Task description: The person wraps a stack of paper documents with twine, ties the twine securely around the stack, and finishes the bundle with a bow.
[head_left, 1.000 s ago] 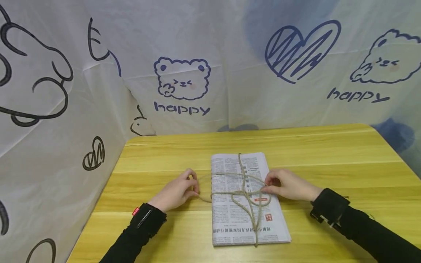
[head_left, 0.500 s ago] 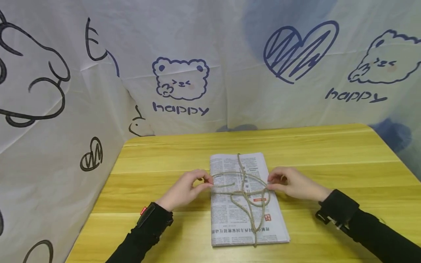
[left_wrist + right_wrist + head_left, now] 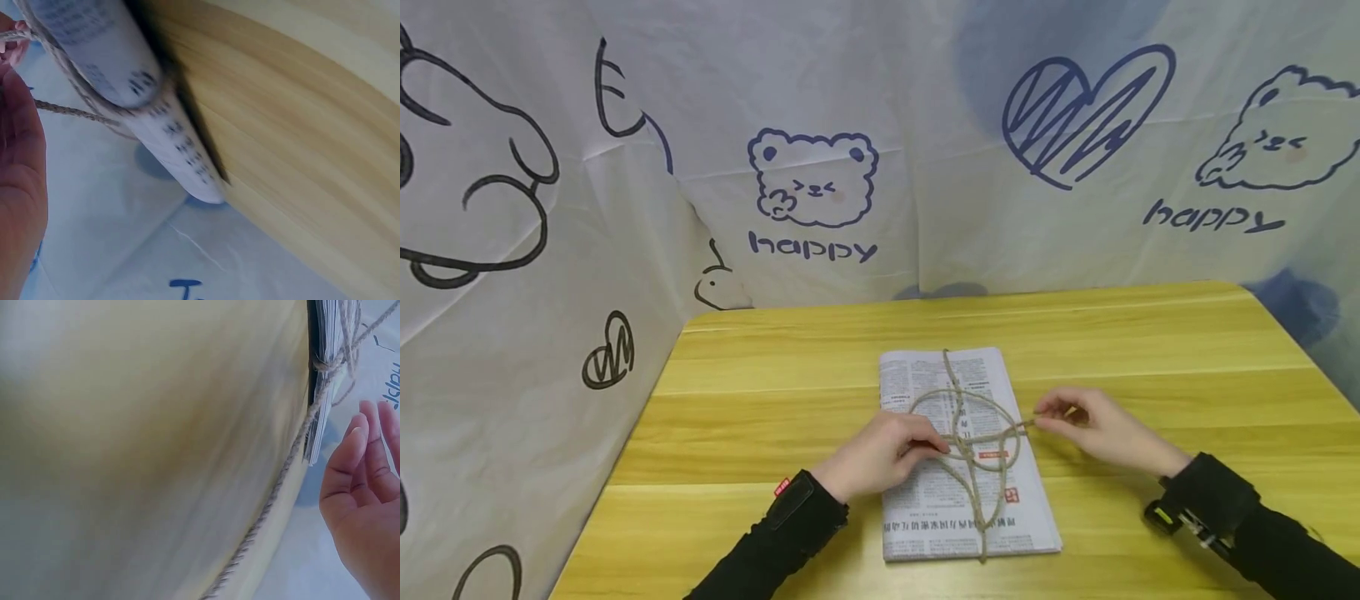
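A folded newspaper stack (image 3: 925, 525) lies on the table, tied crosswise with thin tan rope (image 3: 980, 527). A loose loop of the rope lies around the crossing. My left hand (image 3: 883, 450) is over the stack's left half and pinches a strand close to the crossing. In the left wrist view, the rope (image 3: 72, 111) runs from the stack's edge to the fingers. Just off the right edge is my right hand (image 3: 1101, 429), fingertips by a rope strand. The right wrist view shows its fingers (image 3: 375, 440) loosely bent, with no rope between them; the rope (image 3: 275, 487) passes beside.
The yellow wooden table (image 3: 760, 358) extends around the stack. Behind it and along the left hangs a white cloth (image 3: 925, 200) printed with bears and hearts.
My left hand has moved right from beside the stack to over its middle, bringing the rope strand along. My right hand has shifted slightly right, away from the stack.
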### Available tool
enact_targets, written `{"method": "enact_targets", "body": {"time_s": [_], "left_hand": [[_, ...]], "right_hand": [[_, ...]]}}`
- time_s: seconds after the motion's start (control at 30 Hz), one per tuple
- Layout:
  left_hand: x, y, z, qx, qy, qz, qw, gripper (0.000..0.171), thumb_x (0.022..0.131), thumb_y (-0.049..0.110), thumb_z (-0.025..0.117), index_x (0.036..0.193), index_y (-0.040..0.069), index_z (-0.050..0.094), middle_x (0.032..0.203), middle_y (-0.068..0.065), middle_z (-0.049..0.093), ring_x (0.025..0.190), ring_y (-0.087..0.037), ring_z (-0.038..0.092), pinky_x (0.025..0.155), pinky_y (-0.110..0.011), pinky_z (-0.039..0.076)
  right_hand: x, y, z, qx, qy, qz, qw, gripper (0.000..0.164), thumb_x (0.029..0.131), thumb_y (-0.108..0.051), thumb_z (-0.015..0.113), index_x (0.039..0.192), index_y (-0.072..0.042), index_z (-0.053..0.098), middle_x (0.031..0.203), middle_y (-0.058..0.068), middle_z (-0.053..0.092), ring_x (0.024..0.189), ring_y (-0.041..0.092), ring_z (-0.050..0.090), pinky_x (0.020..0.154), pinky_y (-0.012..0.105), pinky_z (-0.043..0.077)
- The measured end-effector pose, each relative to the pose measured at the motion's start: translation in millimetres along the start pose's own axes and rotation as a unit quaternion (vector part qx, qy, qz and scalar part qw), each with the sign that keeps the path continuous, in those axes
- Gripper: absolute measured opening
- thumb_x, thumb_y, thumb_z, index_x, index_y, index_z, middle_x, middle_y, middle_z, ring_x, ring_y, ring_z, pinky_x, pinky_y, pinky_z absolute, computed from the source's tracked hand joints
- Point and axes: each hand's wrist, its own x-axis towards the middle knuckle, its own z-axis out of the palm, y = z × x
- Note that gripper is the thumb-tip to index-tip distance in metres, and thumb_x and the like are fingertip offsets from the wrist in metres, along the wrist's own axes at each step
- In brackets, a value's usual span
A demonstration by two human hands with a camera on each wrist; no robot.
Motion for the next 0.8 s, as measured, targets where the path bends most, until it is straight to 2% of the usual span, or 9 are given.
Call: {"method": "enact_targets", "body": {"time_s": [0.1,0.27,0.43,0.53,0.63,0.8], "left_hand": [[5.8,6.9,5.0,-0.006,-0.011,0.010,0.9999,0.019,0.098,0.006,0.064,0.113,0.011,0.075,0.106,0.000,0.073,0.099,-0.010,0.069,0.089,-0.016,0.053],[15.2,16.5,15.3,-0.031,-0.023,0.014,0.9992,0.018,0.095,0.008,0.068,0.112,0.010,0.075,0.104,0.000,0.073,0.094,-0.004,0.067,0.085,-0.010,0.051],[23.7,24.4,29.2,-0.046,-0.023,-0.018,0.9985,0.016,0.093,0.008,0.070,0.108,0.010,0.074,0.101,0.000,0.075,0.091,0.001,0.066,0.084,-0.008,0.050],[27.8,28.4,37.5,-0.047,-0.021,-0.037,0.9980,0.014,0.092,0.007,0.071,0.106,0.010,0.073,0.103,0.001,0.075,0.092,0.004,0.067,0.085,-0.006,0.049],[30.4,31.7,42.7,-0.048,-0.020,-0.037,0.9980,0.014,0.091,0.006,0.072,0.105,0.009,0.073,0.105,-0.001,0.075,0.092,0.004,0.068,0.084,-0.005,0.049],[31.0,31.9,48.5,-0.054,-0.026,-0.031,0.9978,0.014,0.092,0.005,0.071,0.105,0.009,0.072,0.103,-0.002,0.076,0.089,0.005,0.067,0.081,-0.004,0.048]], "right_hand": [[-5.8,-1.1,-0.9,0.006,-0.002,0.004,1.000,0.008,0.095,-0.011,0.068,0.102,-0.007,0.070,0.088,0.002,0.069,0.077,0.003,0.059,0.066,0.022,0.053],[-13.3,-2.0,-0.4,0.032,-0.038,0.006,0.999,0.010,0.097,-0.011,0.066,0.104,-0.005,0.070,0.084,0.004,0.069,0.065,0.007,0.060,0.056,0.024,0.052],[-16.6,-2.8,7.6,0.058,-0.096,-0.024,0.993,0.014,0.098,-0.014,0.065,0.110,-0.008,0.071,0.087,0.001,0.070,0.067,0.006,0.060,0.056,0.023,0.051],[-16.8,-4.8,16.1,0.047,-0.113,-0.060,0.991,0.016,0.096,-0.020,0.069,0.111,-0.013,0.071,0.083,-0.005,0.067,0.066,-0.002,0.054,0.056,0.019,0.046],[-16.5,-8.7,24.4,0.018,-0.112,-0.089,0.989,0.017,0.093,-0.024,0.074,0.109,-0.018,0.071,0.075,-0.011,0.058,0.061,-0.007,0.045,0.052,0.016,0.041],[-15.3,-17.3,31.3,-0.027,-0.100,-0.087,0.991,0.021,0.090,-0.031,0.077,0.107,-0.022,0.069,0.071,-0.017,0.053,0.059,-0.009,0.042,0.052,0.014,0.039]]}}
